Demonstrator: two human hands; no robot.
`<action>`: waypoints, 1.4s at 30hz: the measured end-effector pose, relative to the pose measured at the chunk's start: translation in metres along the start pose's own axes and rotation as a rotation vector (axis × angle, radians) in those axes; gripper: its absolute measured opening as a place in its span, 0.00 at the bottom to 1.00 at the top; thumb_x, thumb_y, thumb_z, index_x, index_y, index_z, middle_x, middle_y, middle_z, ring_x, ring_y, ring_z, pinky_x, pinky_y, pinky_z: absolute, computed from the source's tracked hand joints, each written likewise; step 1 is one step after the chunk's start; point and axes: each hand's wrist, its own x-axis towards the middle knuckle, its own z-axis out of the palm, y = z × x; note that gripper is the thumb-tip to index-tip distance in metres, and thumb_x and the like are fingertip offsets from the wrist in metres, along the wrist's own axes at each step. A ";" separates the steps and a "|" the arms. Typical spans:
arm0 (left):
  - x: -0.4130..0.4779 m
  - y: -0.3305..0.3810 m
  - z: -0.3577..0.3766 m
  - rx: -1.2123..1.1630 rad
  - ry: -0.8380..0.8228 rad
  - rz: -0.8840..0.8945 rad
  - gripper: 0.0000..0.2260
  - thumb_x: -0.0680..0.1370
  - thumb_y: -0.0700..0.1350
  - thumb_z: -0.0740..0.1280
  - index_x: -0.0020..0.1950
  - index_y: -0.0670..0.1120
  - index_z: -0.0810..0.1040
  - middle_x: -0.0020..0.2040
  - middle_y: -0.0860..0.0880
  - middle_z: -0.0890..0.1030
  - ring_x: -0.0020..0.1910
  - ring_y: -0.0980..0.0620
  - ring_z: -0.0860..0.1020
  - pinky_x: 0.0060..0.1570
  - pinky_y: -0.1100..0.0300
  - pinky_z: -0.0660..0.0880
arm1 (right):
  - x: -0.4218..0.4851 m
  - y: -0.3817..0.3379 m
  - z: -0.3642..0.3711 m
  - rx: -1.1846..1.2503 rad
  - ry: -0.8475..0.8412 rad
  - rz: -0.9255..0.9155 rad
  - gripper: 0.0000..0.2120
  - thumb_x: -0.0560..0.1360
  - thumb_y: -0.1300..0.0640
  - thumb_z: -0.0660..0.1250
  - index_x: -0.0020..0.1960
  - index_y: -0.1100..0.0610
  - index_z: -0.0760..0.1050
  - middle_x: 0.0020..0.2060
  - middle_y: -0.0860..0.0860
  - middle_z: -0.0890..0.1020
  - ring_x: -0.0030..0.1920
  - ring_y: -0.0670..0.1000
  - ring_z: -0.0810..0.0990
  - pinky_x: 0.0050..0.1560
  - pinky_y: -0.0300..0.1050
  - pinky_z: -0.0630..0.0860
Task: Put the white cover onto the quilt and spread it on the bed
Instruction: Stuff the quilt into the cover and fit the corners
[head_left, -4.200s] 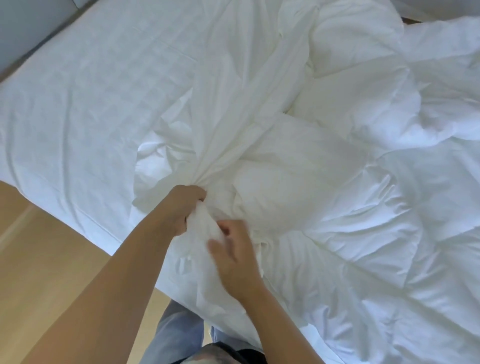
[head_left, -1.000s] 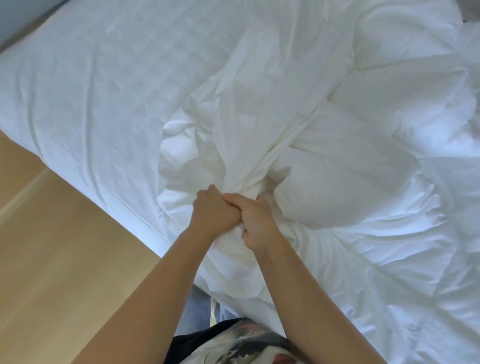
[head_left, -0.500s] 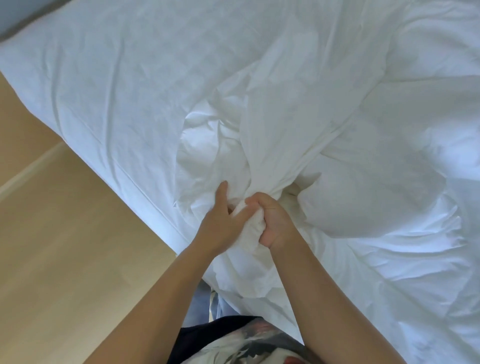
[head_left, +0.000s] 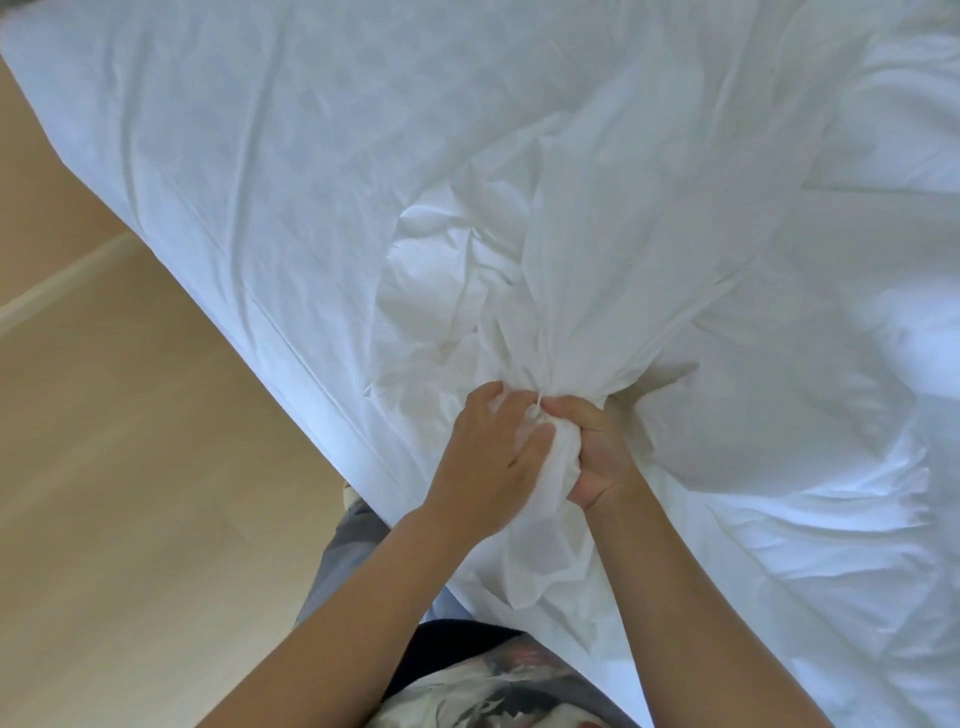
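Bed (head_left: 218, 156), dressed in a white sheet, is stretching away above and left of the grip, with pale wooden floor (head_left: 130, 467) running along its left. A puffy quilt (head_left: 779, 426) is lying just right of the grip. The white cover (head_left: 550, 270) is fanning upward from the grip in creased folds, its gathered end hanging below, over the bed's edge. The right hand (head_left: 595, 457) is clenching the bunched cover in a tight grip. The left hand (head_left: 488, 462), touching it, is pinching the same bunch between thumb and fingers.
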 end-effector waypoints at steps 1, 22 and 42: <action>-0.003 -0.004 -0.002 0.029 -0.012 0.012 0.17 0.80 0.52 0.58 0.69 0.53 0.68 0.71 0.51 0.60 0.67 0.52 0.65 0.65 0.59 0.64 | -0.001 0.002 0.000 0.007 -0.009 -0.002 0.25 0.50 0.58 0.81 0.45 0.64 0.83 0.40 0.58 0.83 0.40 0.56 0.83 0.44 0.47 0.80; 0.057 -0.059 -0.050 -0.671 0.135 -0.697 0.08 0.80 0.42 0.61 0.43 0.42 0.74 0.45 0.45 0.74 0.47 0.47 0.73 0.48 0.50 0.78 | -0.012 0.005 -0.012 0.135 0.106 -0.134 0.35 0.41 0.56 0.81 0.48 0.61 0.83 0.47 0.58 0.82 0.46 0.59 0.83 0.48 0.52 0.80; 0.124 0.027 -0.072 0.003 -0.145 0.108 0.21 0.79 0.46 0.64 0.28 0.46 0.61 0.28 0.51 0.64 0.27 0.54 0.63 0.30 0.61 0.59 | -0.021 0.001 0.023 0.019 0.248 -0.061 0.29 0.30 0.55 0.83 0.31 0.59 0.84 0.30 0.55 0.83 0.29 0.53 0.82 0.28 0.44 0.79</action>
